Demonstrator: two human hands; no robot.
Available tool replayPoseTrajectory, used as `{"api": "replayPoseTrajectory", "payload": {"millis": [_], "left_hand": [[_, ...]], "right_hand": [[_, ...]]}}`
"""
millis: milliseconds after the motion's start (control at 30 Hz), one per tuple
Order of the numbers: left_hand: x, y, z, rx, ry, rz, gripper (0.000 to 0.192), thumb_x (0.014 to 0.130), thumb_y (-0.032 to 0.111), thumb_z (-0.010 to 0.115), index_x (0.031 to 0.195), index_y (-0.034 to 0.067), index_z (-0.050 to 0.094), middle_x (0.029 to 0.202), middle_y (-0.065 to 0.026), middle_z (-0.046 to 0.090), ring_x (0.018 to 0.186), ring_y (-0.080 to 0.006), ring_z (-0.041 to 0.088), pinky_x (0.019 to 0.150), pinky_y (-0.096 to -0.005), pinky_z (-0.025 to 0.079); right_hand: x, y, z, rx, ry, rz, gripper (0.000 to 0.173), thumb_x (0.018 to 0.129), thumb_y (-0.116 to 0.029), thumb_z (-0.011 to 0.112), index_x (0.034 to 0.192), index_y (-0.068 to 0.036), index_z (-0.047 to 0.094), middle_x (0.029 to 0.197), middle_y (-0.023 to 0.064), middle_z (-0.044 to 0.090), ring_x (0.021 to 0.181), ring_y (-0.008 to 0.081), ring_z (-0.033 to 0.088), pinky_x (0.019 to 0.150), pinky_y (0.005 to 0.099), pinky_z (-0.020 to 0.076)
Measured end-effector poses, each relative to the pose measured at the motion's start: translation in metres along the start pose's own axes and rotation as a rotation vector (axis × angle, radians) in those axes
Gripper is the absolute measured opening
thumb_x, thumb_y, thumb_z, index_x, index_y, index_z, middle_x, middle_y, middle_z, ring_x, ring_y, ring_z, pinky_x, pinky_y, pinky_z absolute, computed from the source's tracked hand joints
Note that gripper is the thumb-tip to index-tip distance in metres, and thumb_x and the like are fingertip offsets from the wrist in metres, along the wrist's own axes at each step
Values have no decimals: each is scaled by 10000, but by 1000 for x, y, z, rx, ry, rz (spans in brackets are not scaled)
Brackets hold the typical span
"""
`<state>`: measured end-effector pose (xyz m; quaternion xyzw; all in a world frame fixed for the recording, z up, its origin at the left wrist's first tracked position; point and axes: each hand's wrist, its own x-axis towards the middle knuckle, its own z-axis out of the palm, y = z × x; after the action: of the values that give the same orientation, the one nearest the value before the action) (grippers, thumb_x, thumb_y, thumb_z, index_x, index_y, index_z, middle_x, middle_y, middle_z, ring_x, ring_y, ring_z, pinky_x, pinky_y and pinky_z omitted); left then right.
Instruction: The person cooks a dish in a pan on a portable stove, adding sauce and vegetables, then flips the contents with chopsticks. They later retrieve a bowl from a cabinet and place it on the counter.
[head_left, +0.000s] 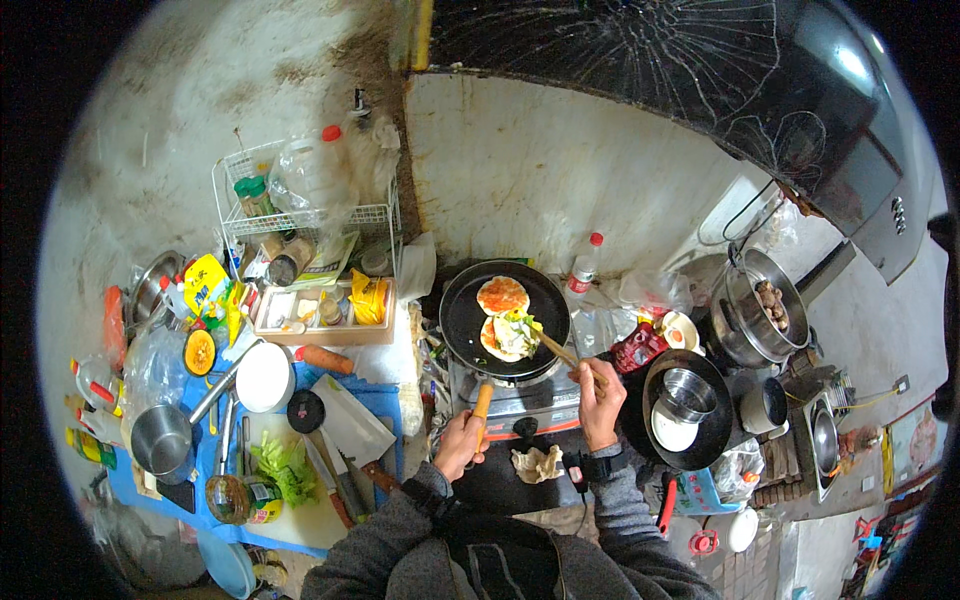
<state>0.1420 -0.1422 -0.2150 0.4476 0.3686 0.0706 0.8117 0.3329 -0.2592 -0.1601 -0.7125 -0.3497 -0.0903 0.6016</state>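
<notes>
Two round flatbreads lie in a black frying pan (457, 330) on a gas stove (547, 409). The far flatbread (502, 294) is coated with red sauce. On the near flatbread (495, 349) sit green leaves and pale egg-like pieces (517, 330). My right hand (600, 401) grips wooden chopsticks (555, 349), their tips at this topping. My left hand (459, 444) is closed around a light wooden handle (482, 401) in front of the pan. What that handle belongs to cannot be made out.
Left, a cutting board (300, 517) holds lettuce (285, 469); a cleaver (356, 420) and knives lie nearby. Right stand a black wok (716, 382) with bowls and a steel steamer pot (739, 330). A crumpled cloth (537, 464) lies before the stove. A cracked dark panel (637, 60) overhangs.
</notes>
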Motion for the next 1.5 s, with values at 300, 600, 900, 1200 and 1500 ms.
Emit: {"api": "replayPoseTrajectory", "payload": {"millis": [300, 600, 900, 1200, 1500], "left_hand": [[-2, 0, 0, -21, 3, 10, 184, 946, 209, 430, 1030, 46, 430, 804, -30, 419, 559, -102, 442, 408, -236, 338], [1, -2, -2, -24, 4, 5, 172, 937, 197, 429, 1030, 52, 419, 839, -41, 446, 564, -107, 445, 409, -239, 343], [-3, 1, 1, -7, 16, 24, 204, 933, 210, 442, 1011, 21, 441, 843, -46, 461, 572, -100, 457, 408, -235, 348], [-1, 0, -1, -25, -5, 8, 200, 936, 215, 443, 1020, 35, 418, 835, -40, 435, 575, -99, 435, 415, -236, 340], [-3, 2, 1, 14, 8, 10, 181, 934, 207, 428, 1021, 49, 436, 859, -43, 457, 600, -111, 436, 428, -238, 339]], "right_hand": [[-21, -18, -6, -125, -201, -212, 81, 833, -59, 675, 869, -4, 627, 827, 116, 618, 694, 269, 630, 629, 327, 499], [-15, -15, -13, -243, -448, -430, 138, 819, -61, 678, 932, -24, 607, 881, 109, 602, 706, 297, 630, 609, 364, 523], [-7, -9, -15, -297, -611, -503, 177, 820, -99, 677, 975, -46, 611, 906, 88, 603, 742, 288, 636, 606, 378, 529], [-14, 16, 4, 10, -97, -18, 109, 884, -52, 639, 827, 39, 655, 745, 119, 649, 657, 171, 643, 601, 285, 506], [-23, 32, 26, 244, -20, 173, 169, 933, -51, 576, 865, 100, 607, 786, 84, 635, 706, 180, 672, 646, 288, 575]]}}
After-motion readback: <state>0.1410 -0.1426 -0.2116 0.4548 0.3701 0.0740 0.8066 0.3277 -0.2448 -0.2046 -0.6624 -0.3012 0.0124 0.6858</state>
